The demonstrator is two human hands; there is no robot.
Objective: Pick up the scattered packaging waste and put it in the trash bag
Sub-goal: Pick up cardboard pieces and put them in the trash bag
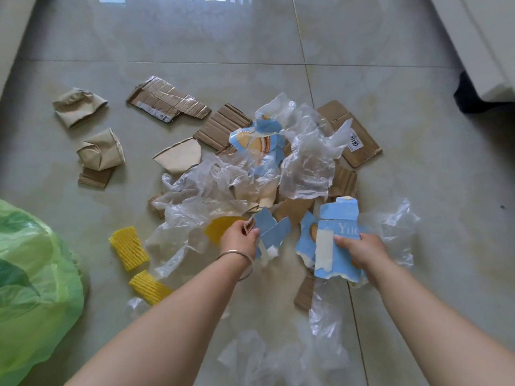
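A view from above shows two bare arms reaching down over a glossy beige tiled floor (83, 51) littered with packaging waste. The left hand (239, 238), with a thin metal bangle (236, 256) at the wrist, is closed around small torn blue card scraps (271, 228). The right hand (359, 250) grips a larger torn piece of blue carton (331, 246) with white lettering, thumb on top.

Just beyond the hands lies the main heap: crumpled clear plastic film (211, 188), another clear sheet (309, 168), a torn blue wrapper printed with a biscuit picture (256, 142), and brown corrugated cardboard pieces (220, 126) beneath and around them. A taped cardboard strip (167, 100) lies farther back on the left, and a cardboard panel with a white label (359, 137) sits at the right of the heap.

Off to the left, apart from the heap, are two crushed brown paper cups (78, 107) (101, 150). A flattened paper cup (179, 156) touches the heap's left edge. Two yellow foam net sleeves (128, 247) (149, 286) lie near the left forearm. More clear plastic (395, 232) spreads right of the right hand and between the arms.

The green translucent trash bag (33, 288) sits at the lower left edge, well apart from both hands.
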